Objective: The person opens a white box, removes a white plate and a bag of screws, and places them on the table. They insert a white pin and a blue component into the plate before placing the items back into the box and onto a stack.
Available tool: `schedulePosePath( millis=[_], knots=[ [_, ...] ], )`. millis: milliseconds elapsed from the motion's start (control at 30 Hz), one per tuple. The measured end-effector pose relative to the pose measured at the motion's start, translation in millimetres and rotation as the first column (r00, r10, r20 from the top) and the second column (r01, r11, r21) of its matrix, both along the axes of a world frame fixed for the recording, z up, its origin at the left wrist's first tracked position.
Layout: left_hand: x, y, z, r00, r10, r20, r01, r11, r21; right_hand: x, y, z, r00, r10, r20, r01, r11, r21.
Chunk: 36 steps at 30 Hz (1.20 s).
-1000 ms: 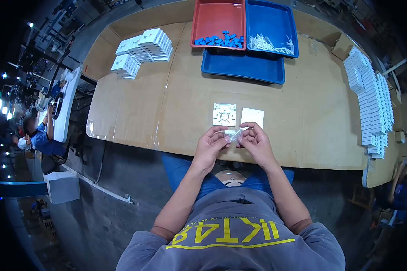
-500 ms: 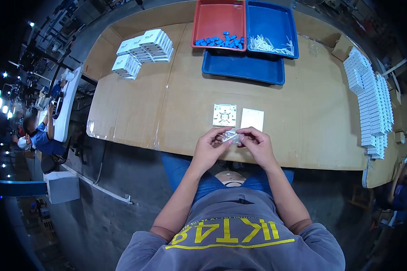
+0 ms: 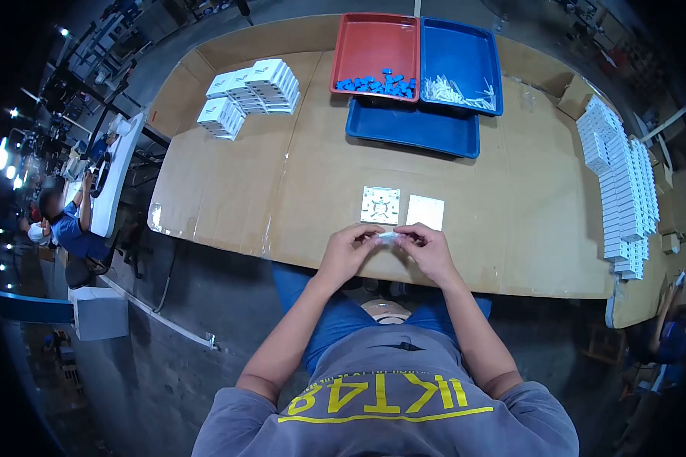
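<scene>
Between my two hands is a small clear plastic bag (image 3: 387,236), now narrow and whitish; what it holds is too small to make out. My left hand (image 3: 346,255) pinches its left end with thumb and fingertips. At the other end, my right hand (image 3: 430,254) pinches it the same way. Just beyond my fingers lies a white square fiber box base (image 3: 380,206) with dark openings in its middle. To its right is a plain white square plate (image 3: 425,212), its near edge close to my right fingers.
A red tray (image 3: 375,46) holds blue pieces and a blue tray (image 3: 461,53) white sticks. Another blue tray (image 3: 413,131) sits in front. White boxes are stacked at left (image 3: 255,85) and right (image 3: 621,186). A person (image 3: 76,228) sits at another table.
The crinkled bag, spread wider between my fingers before, is now drawn into a narrow strip. Both hands still pinch it. The whole view has shifted slightly.
</scene>
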<state>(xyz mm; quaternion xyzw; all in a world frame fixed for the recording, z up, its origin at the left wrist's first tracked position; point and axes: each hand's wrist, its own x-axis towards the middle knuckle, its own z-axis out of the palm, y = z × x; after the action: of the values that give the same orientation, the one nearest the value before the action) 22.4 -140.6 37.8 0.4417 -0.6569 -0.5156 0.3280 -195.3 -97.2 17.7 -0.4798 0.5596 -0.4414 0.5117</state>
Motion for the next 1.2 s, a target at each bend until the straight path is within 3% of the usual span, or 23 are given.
schedulePosePath(
  millis=[100,200,333,733,833,1033,1200],
  knots=[
    [0,-22,-4,0.995,0.018,0.095,-0.006,0.991,-0.131,3,-22,3,0.987,-0.032,-0.16,0.013,0.992,-0.124],
    [0,-52,-27,0.981,0.046,0.189,0.063,0.846,-0.529,4,-47,0,0.942,-0.067,-0.33,-0.024,0.965,-0.262],
    [1,-76,-34,0.966,0.069,0.249,0.115,0.749,-0.653,10,-66,-6,0.857,-0.181,-0.483,-0.025,0.921,-0.39],
    [2,-79,-31,0.94,0.043,0.34,0.202,0.733,-0.65,12,-65,-16,0.692,-0.217,-0.688,-0.196,0.861,-0.469],
    [8,-77,-36,0.934,0.024,0.357,0.248,0.678,-0.692,10,-63,-13,0.696,-0.215,-0.686,-0.228,0.839,-0.494],
    [11,-69,-33,0.929,-0.006,0.37,0.272,0.689,-0.672,7,-65,-17,0.716,-0.172,-0.676,-0.271,0.825,-0.497],
    [12,-65,-35,0.933,-0.003,0.36,0.269,0.669,-0.693,9,-72,-5,0.622,-0.093,-0.778,-0.241,0.922,-0.302]
  ],
)
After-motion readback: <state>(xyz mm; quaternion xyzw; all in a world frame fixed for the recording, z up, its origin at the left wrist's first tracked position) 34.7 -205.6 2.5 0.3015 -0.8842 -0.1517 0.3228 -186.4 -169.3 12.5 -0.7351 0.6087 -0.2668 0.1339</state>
